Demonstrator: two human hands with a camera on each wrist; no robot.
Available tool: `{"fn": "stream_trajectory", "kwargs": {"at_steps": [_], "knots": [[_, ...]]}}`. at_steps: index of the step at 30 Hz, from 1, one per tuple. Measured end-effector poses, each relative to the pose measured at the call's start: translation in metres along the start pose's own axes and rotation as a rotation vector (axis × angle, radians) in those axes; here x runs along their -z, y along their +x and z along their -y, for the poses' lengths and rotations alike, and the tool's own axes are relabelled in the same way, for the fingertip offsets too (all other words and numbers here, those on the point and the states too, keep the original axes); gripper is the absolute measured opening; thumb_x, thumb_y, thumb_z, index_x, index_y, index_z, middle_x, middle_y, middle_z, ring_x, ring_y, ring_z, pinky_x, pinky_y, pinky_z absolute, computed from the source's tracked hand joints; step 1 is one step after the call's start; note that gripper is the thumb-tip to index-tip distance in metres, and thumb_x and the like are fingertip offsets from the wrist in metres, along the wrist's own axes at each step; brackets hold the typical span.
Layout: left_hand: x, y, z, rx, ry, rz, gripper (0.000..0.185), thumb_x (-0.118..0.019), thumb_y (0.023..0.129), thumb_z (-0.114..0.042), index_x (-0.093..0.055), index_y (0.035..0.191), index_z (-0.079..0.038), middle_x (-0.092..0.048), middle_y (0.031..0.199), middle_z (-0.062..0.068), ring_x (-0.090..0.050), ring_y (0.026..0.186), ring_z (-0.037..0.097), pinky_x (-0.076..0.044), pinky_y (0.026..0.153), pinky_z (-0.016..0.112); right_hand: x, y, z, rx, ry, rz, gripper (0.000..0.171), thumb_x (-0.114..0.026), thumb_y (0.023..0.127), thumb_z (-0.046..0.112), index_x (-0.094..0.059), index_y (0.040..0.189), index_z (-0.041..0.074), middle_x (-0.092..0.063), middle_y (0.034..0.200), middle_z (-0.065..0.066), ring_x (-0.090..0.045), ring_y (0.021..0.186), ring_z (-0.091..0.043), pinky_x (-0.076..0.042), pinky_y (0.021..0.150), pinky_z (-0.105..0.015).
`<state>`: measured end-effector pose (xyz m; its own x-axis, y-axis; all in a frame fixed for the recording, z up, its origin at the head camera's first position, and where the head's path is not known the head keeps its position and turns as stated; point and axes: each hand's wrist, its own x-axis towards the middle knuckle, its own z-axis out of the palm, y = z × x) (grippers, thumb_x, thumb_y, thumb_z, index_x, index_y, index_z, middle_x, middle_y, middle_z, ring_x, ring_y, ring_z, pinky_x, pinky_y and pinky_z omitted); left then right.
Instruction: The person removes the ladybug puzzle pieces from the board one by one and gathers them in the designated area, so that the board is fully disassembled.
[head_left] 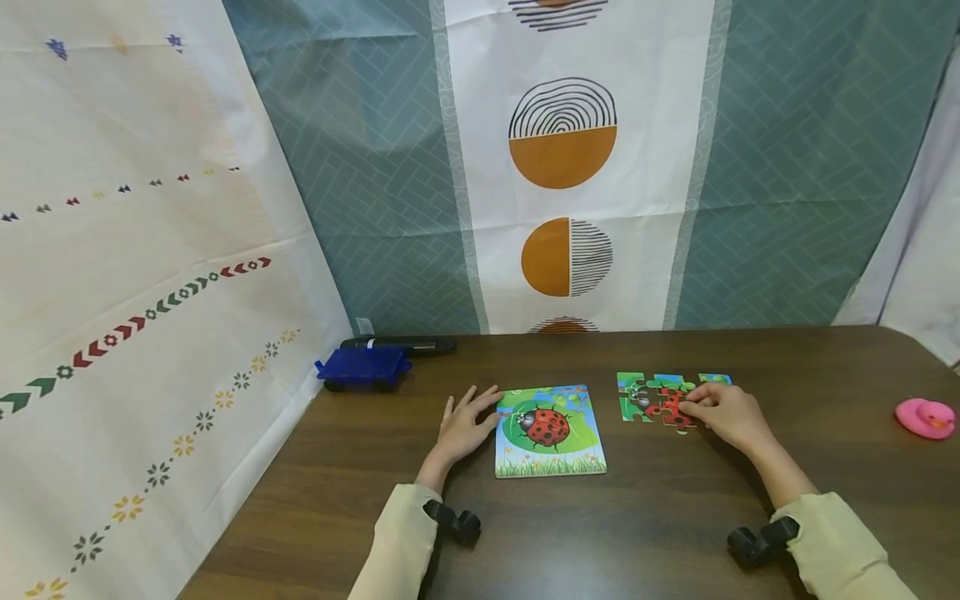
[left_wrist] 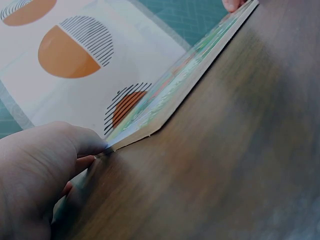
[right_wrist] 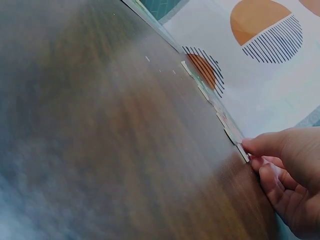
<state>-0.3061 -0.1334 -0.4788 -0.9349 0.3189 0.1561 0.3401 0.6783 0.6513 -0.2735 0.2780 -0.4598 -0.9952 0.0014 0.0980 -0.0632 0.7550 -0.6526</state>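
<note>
Resting my left hand (head_left: 463, 427) flat, fingers spread, on the left edge of the ladybird puzzle board (head_left: 549, 430), mid bench (head_left: 637, 533). My right hand (head_left: 726, 412) pinches a piece at the right end of the joined loose puzzle pieces (head_left: 656, 398), just right of the board and apart from it. Blue toy truck (head_left: 363, 368) and black marker (head_left: 397, 344) lie at the back left by the curtain (head_left: 360, 167). Pink rubber duck (head_left: 926, 417) sits well apart, far right. Nothing lies between my hands and the pieces.

wrist views: table (right_wrist: 100, 125) blurred | half-circle print (head_left: 558, 7) cut off at top
</note>
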Motion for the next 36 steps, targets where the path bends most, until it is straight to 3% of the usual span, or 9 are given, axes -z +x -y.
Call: {"fn": "stream_trajectory", "kwargs": {"at_steps": [7,12,16,20,23,30,36], "knots": [[0.001,-0.001,0.002,0.000,-0.002,-0.008,0.044,-0.054,0.099,-0.028,-0.054,0.141,-0.016,-0.043,0.155,0.003,-0.022,0.151,0.035,0.002,0.120,0.065,-0.001,0.002,0.004,0.017,0.017,-0.020,0.035,-0.066,0.092,0.028,-0.066,0.104,-0.005,-0.072,0.082,-0.013,-0.058,0.060,-0.010,-0.048,0.056,-0.028],[0.003,0.001,0.001,-0.004,-0.010,-0.005,0.044,-0.054,0.099,-0.027,-0.053,0.142,-0.016,-0.042,0.155,0.004,-0.021,0.151,0.035,0.003,0.120,0.065,-0.006,0.001,0.026,0.075,0.085,-0.049,0.032,-0.065,0.094,0.026,-0.065,0.106,-0.003,-0.072,0.090,-0.019,-0.059,0.063,-0.010,-0.050,0.054,-0.027],[0.004,0.001,0.001,-0.002,-0.013,-0.012,0.044,-0.054,0.099,-0.026,-0.054,0.141,-0.016,-0.043,0.155,0.004,-0.022,0.151,0.035,0.003,0.120,0.065,-0.021,0.002,0.055,0.156,0.179,0.009,0.030,-0.066,0.094,0.024,-0.065,0.108,-0.002,-0.070,0.089,-0.015,-0.059,0.068,-0.014,-0.050,0.055,-0.026],[0.002,0.001,0.002,-0.004,-0.002,-0.006,0.044,-0.054,0.099,-0.027,-0.054,0.141,-0.016,-0.043,0.154,0.003,-0.022,0.151,0.035,0.002,0.120,0.065,-0.044,0.002,0.080,0.233,0.195,0.112,0.028,-0.067,0.092,0.024,-0.067,0.109,0.002,-0.068,0.093,-0.008,-0.059,0.080,-0.014,-0.049,0.064,-0.028],[0.001,0.001,0.001,-0.001,0.002,-0.008,0.044,-0.055,0.098,-0.027,-0.055,0.141,-0.017,-0.044,0.154,0.003,-0.023,0.150,0.035,0.002,0.119,0.065,-0.060,0.004,0.094,0.282,0.200,0.200,0.029,-0.068,0.091,0.023,-0.066,0.111,0.002,-0.068,0.102,-0.012,-0.058,0.086,-0.016,-0.048,0.069,-0.030],[-0.002,-0.001,-0.002,-0.007,-0.006,-0.006,0.044,-0.055,0.098,-0.027,-0.055,0.141,-0.016,-0.044,0.154,0.003,-0.023,0.150,0.035,0.002,0.120,0.065,-0.079,0.006,0.106,0.296,0.228,0.339,0.046,-0.071,0.089,0.022,-0.059,0.126,-0.002,-0.059,0.128,-0.023,-0.053,0.087,-0.019,-0.046,0.067,-0.031],[0.001,-0.001,-0.002,0.000,-0.022,-0.007,0.044,-0.055,0.098,-0.026,-0.055,0.141,-0.016,-0.044,0.154,0.003,-0.022,0.151,0.035,0.003,0.120,0.065,-0.082,0.005,0.110,0.307,0.189,0.382,0.060,-0.076,0.085,0.026,-0.055,0.133,-0.004,-0.051,0.131,-0.026,-0.052,0.096,-0.027,-0.047,0.074,-0.038]]}}
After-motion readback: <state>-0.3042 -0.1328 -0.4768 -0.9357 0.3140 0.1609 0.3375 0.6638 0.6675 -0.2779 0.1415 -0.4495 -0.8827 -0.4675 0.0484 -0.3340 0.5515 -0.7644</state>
